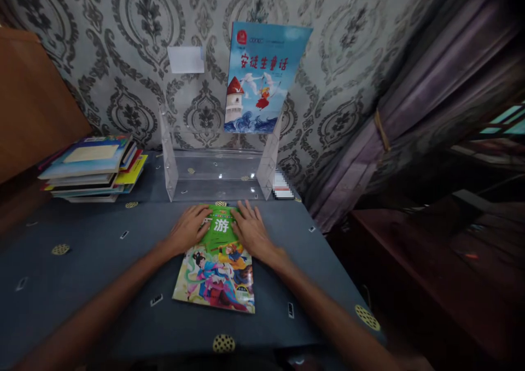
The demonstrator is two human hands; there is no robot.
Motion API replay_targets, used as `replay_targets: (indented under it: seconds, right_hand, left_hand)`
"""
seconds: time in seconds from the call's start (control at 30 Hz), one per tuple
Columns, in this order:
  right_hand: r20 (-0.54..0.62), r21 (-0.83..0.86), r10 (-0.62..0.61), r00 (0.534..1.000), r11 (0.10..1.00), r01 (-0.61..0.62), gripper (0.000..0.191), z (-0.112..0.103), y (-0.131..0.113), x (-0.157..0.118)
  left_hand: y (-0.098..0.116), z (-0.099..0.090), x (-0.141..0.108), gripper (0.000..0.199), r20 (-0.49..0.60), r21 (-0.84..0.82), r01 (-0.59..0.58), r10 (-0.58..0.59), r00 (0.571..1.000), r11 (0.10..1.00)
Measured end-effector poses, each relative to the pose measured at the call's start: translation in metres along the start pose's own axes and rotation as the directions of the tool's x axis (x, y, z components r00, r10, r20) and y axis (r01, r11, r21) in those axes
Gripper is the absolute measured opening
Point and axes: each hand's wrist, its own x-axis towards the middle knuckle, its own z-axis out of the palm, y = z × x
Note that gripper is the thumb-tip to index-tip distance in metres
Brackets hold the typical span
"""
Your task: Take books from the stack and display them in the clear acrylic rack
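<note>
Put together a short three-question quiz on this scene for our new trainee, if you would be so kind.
1. What do the left hand and the right hand both touch?
2. True or false: as the camera sees it, the pile of books is to the left of the clear stand.
3. Where is the blue book?
a) under the pile of books
b) upright at the right end of the clear stand
c) flat between the two hands

Key
1. The green-topped book, with a hand at each side of its upper part.
2. True.
3. b
</note>
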Motion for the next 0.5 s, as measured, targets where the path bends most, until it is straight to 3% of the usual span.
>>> replay_targets:
  seconds: [0.17, 0.5]
  right_hand:
    - [0.027, 0.037, -0.096, 0.995, 0.995, 0.095, 0.049, 0.001, -0.023, -0.007]
    - [0.027, 0.196, 0.035, 0.999, 0.980, -0.039, 0.053, 0.005, 0.013, -0.015]
  left_hand:
    - [-0.013, 0.013, 0.011, 0.033, -0.014, 0.006, 0.071, -0.071, 0.997, 0.997]
    - [-0.018, 0.010, 0.006, 0.038, 0.022, -0.054, 0.094, -0.093, 0.995, 0.994]
